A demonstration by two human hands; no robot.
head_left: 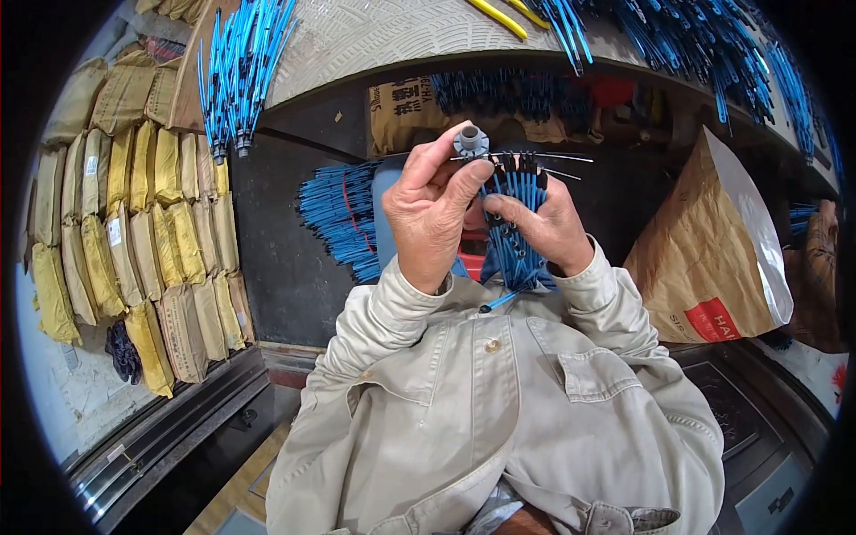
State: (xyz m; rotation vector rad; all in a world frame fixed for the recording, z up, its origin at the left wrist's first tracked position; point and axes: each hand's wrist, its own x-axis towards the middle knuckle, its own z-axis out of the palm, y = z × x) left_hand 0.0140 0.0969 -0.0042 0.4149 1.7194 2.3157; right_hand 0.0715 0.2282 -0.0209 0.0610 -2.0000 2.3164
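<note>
My left hand (430, 212) pinches a small grey round plastic hub (470, 141) between thumb and forefinger, held up in front of my chest. Thin dark wires stick out sideways from the hub. My right hand (546, 225) grips a bundle of blue ribs with black tips (515, 223), which fans upward to the hub and hangs down past my wrist. Both hands touch each other above my beige jacket (481, 401).
A workbench (383, 36) above carries piles of blue ribs (239, 71) at left and more blue ribs (704, 45) at right, plus yellow tools (497, 16). Stacked yellow and brown packages (134, 223) fill the left. A brown paper sack (713, 250) stands at right.
</note>
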